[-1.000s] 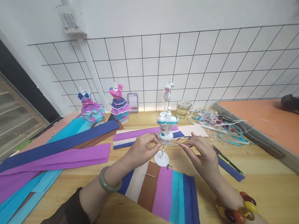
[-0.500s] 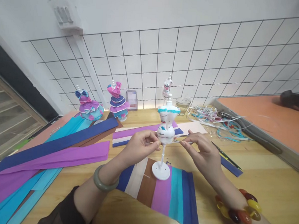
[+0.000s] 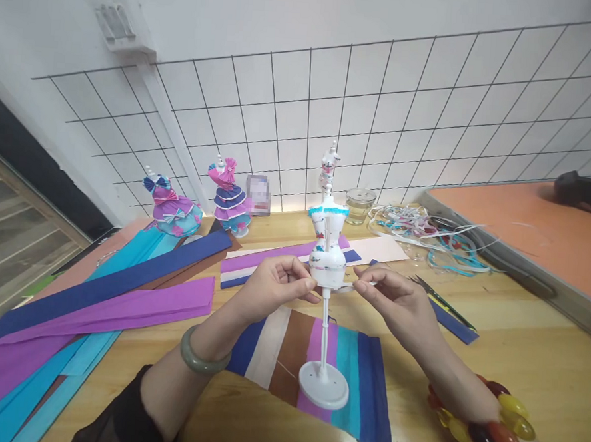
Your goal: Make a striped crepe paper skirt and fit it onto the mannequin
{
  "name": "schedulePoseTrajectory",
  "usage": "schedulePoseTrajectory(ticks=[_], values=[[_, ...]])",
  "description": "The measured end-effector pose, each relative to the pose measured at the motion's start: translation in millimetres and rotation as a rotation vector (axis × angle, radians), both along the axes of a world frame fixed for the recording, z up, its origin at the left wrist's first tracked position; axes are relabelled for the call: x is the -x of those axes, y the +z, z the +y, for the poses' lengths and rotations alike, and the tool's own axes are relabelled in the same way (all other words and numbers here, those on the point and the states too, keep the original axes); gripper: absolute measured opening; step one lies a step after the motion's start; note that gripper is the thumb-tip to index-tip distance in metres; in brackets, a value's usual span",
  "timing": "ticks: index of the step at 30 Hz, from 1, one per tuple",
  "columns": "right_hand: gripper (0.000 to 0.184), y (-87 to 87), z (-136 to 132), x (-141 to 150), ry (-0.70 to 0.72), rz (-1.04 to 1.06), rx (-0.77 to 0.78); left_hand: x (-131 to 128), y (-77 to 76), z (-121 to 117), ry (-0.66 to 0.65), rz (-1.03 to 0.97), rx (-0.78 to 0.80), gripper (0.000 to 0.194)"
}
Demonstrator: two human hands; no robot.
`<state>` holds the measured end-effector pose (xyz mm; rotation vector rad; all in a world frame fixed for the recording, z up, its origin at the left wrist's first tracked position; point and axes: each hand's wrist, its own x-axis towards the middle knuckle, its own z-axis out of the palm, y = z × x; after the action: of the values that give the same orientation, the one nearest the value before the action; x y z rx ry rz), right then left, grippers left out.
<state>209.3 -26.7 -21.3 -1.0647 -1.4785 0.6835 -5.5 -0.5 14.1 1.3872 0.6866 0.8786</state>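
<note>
A white miniature dress form (image 3: pixel 329 266), its torso marked with colored spots and a turquoise band across the bust, is before me on a thin stand with a round base (image 3: pixel 323 385). My left hand (image 3: pixel 284 280) is closed at the form's lower left hip, thumb and fingers pinched against it. To the right of the hip, my right hand (image 3: pixel 395 304) pinches a narrow white strip (image 3: pixel 344 288) that runs back toward the form's underside. Striped fabric (image 3: pixel 352 351) in blue, cream, brown, purple and turquoise lies beneath the base.
Fabric strips (image 3: pixel 96 289) cover the left side. Two dressed miniature forms (image 3: pixel 231 200) and another bare form (image 3: pixel 330 160) stand at the back. A glass cup (image 3: pixel 360 205), tangled ribbons (image 3: pixel 425 229), dark-bladed scissors (image 3: pixel 445 307) and an orange-topped board (image 3: pixel 521 215) are to the right.
The form's base has swung toward me and slightly right, so the stand shows longer and leans. Both hands stay close to the hip, with the right still pinching the strip.
</note>
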Motion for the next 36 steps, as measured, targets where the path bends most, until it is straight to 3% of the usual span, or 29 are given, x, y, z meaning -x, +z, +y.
schedulePoseTrajectory(ticks=[15, 28, 36], values=[[0.019, 1.5, -6.7, 8.6, 0.150, 0.178, 0.145, -5.8, -11.8, 0.0, -0.120, -0.176, 0.195, 0.029], [0.022, 1.3, -9.3, 12.6, 0.274, 0.262, 0.242, -8.0, -20.9, 1.9, -0.168, -0.229, 0.254, 0.033], [0.019, -4.7, -8.7, 13.6, 0.406, 0.349, 0.306, -8.9, -28.9, 2.4, -0.269, -0.244, 0.255, 0.030]])
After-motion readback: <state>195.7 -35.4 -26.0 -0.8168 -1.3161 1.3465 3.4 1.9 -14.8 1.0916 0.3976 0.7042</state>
